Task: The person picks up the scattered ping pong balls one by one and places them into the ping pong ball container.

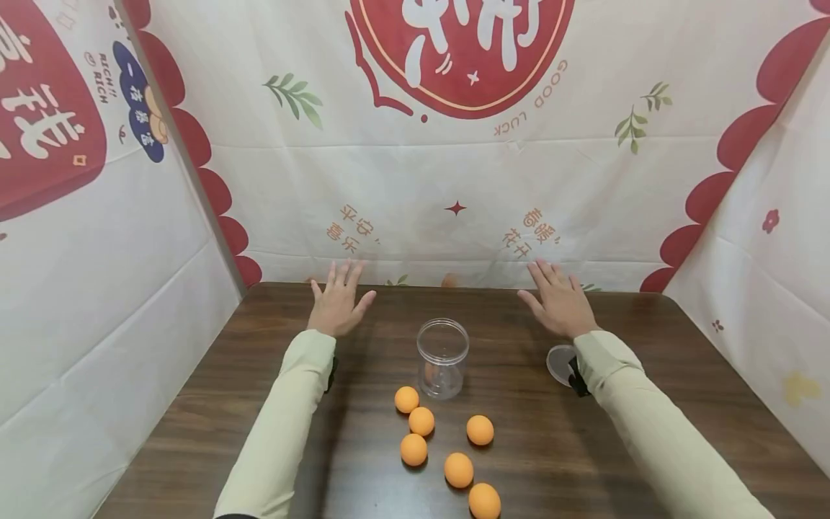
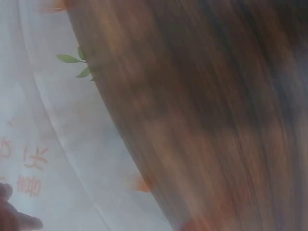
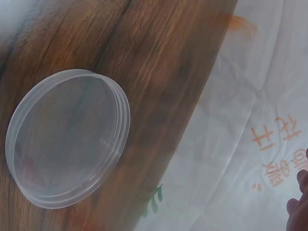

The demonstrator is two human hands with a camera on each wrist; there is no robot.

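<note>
My left hand (image 1: 337,303) is held out over the far left of the table, fingers spread and holding nothing. On the other side my right hand (image 1: 559,303) reaches out the same way, also holding nothing. Between them stands a clear plastic jar (image 1: 442,360), upright with its mouth uncovered. A clear round lid (image 3: 67,139) lies on the table below the right wrist, partly hidden by the sleeve in the head view. Several orange balls, like ping-pong balls, lie loose nearer me; one ball (image 1: 406,399) is close by the jar and another ball (image 1: 480,430) sits to the right.
The brown wood-grain table (image 1: 376,461) ends at a printed white cloth (image 1: 415,173) hanging behind it. More cloth (image 1: 117,288) hangs along the left side and on the right. In the left wrist view only table, cloth and a few fingertips (image 2: 19,219) show.
</note>
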